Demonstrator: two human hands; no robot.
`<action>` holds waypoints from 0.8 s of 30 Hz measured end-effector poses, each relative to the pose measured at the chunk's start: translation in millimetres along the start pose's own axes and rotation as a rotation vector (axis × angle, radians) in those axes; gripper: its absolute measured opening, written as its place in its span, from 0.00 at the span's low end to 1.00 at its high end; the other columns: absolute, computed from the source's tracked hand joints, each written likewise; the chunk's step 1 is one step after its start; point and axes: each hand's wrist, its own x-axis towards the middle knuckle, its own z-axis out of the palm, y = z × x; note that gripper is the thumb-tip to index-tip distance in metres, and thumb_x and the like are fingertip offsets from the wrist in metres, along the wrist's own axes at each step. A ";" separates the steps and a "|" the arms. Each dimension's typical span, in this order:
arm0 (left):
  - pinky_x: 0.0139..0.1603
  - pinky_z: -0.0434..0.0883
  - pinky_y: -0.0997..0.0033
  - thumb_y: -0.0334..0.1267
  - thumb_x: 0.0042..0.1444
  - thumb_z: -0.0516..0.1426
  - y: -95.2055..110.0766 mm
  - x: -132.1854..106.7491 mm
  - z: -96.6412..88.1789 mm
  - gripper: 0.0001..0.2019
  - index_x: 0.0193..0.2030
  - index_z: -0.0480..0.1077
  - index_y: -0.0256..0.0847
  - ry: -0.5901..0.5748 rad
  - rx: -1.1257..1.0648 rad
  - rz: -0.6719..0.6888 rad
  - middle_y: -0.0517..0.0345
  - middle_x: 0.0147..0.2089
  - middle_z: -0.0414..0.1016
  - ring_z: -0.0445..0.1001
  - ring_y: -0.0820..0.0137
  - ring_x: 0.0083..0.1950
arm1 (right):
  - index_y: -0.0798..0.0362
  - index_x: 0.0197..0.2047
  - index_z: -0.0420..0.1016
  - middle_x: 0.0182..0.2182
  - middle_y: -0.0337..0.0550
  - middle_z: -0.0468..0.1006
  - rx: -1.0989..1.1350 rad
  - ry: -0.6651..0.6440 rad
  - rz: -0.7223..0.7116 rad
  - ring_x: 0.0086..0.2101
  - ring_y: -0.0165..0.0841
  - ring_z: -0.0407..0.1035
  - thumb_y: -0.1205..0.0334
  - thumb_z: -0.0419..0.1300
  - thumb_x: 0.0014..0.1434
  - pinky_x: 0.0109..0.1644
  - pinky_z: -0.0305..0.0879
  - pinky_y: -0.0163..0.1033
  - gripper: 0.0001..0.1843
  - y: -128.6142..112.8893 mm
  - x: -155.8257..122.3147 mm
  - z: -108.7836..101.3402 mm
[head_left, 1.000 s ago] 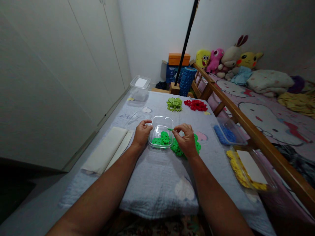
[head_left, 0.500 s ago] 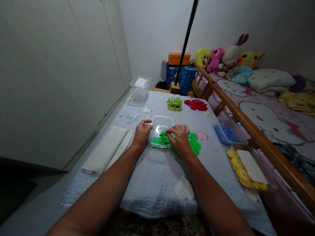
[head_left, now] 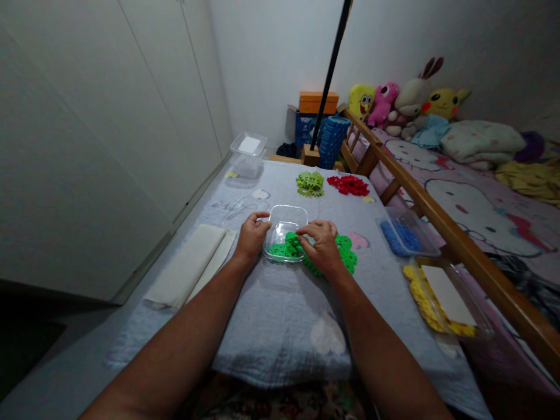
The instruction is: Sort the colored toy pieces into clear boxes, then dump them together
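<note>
A clear plastic container (head_left: 285, 211) stands on the cloth-covered table with several green flower-shaped pieces (head_left: 280, 251) inside, along its near side. My left hand (head_left: 252, 234) is closed on the container's left rim, thumb and fingers at the edge. Over the right rim, my right hand (head_left: 321, 245) pinches a green flower-shaped piece (head_left: 292, 242), held tilted inside the container. More green pieces (head_left: 347, 255) lie on the cloth beneath and to the right of that hand, partly hidden by it.
Light green pieces (head_left: 310, 184) and red pieces (head_left: 349, 185) lie farther back. Boxes of blue pieces (head_left: 400, 236) and yellow pieces (head_left: 422, 300) stand right, by the wooden bed rail (head_left: 420, 204). Folded cloth (head_left: 190, 265) lies left; a lidded box (head_left: 248, 154) stands behind.
The green piece in my right hand has tilted more upright inside the container. My left hand stays at the left rim.
</note>
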 end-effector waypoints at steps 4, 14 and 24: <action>0.24 0.51 0.74 0.42 0.44 0.64 -3.5 1.3 -0.8 0.20 0.46 0.73 0.40 0.002 0.002 0.008 0.72 0.20 0.59 0.55 0.75 0.21 | 0.44 0.43 0.84 0.46 0.42 0.86 -0.012 -0.003 -0.007 0.57 0.44 0.67 0.64 0.61 0.66 0.72 0.43 0.59 0.10 1.2 -0.8 -0.9; 0.24 0.51 0.74 0.42 0.44 0.63 1.9 -0.2 -0.6 0.20 0.45 0.73 0.39 0.004 0.035 0.010 0.72 0.20 0.58 0.54 0.75 0.21 | 0.47 0.45 0.84 0.51 0.46 0.84 -0.138 0.202 0.136 0.56 0.44 0.68 0.62 0.54 0.68 0.66 0.51 0.51 0.16 33.9 7.1 -22.4; 0.24 0.49 0.74 0.42 0.44 0.64 -2.3 1.5 -2.2 0.20 0.45 0.73 0.39 -0.008 0.034 0.029 0.72 0.20 0.58 0.53 0.76 0.21 | 0.52 0.57 0.83 0.55 0.60 0.79 -0.573 -0.146 0.553 0.56 0.56 0.68 0.65 0.57 0.62 0.56 0.60 0.57 0.23 75.8 1.3 -41.0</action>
